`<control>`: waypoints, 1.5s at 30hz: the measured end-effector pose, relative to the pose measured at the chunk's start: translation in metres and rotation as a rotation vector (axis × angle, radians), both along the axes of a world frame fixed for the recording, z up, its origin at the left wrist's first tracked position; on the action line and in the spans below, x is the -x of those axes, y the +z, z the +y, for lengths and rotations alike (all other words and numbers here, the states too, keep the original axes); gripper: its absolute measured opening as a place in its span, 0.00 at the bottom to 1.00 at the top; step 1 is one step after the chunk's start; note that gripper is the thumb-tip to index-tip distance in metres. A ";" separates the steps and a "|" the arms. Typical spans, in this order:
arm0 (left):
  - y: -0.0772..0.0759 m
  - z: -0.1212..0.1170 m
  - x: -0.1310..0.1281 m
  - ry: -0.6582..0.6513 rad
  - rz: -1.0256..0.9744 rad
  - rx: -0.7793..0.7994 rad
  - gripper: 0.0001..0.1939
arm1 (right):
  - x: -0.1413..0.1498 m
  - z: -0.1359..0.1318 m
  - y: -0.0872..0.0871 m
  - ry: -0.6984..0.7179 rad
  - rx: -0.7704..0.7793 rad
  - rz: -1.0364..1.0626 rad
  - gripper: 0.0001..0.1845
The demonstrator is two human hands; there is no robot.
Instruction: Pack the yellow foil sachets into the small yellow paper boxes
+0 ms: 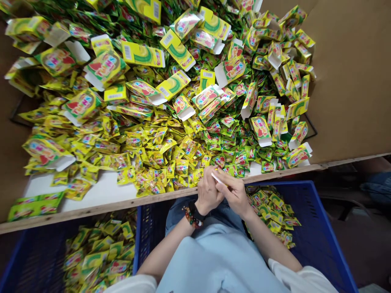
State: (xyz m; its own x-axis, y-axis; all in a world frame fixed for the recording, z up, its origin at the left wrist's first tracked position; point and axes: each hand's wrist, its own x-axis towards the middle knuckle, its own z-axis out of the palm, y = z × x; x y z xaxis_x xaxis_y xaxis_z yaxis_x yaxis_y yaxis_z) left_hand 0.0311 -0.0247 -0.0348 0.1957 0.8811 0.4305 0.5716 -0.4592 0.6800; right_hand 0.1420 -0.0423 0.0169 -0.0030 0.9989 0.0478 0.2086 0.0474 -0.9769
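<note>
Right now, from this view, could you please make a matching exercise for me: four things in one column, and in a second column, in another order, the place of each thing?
Things:
1. Beaded bracelet
2. White-edged carton
3. Lower-left blue plastic crate
4. Brown cardboard sheet

Places:
A. In the right hand
B. To the right of the heaped packets
C. On the wrist of the left hand
D. Below the wooden table edge

Right pairs: 1-C, 2-A, 3-D, 4-B.
</note>
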 end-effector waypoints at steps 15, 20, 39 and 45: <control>-0.005 -0.001 0.000 0.022 -0.024 -0.007 0.24 | 0.001 0.007 -0.003 0.122 -0.204 -0.315 0.22; 0.022 0.011 0.019 -0.246 0.087 0.019 0.30 | -0.033 -0.018 0.012 0.050 -0.167 -0.518 0.20; 0.045 0.078 0.056 0.178 -0.231 0.229 0.11 | -0.052 0.072 -0.005 -0.219 -0.102 -0.463 0.07; 0.041 0.064 0.027 -0.115 -0.487 0.506 0.13 | -0.024 0.063 0.007 -0.127 0.029 0.321 0.17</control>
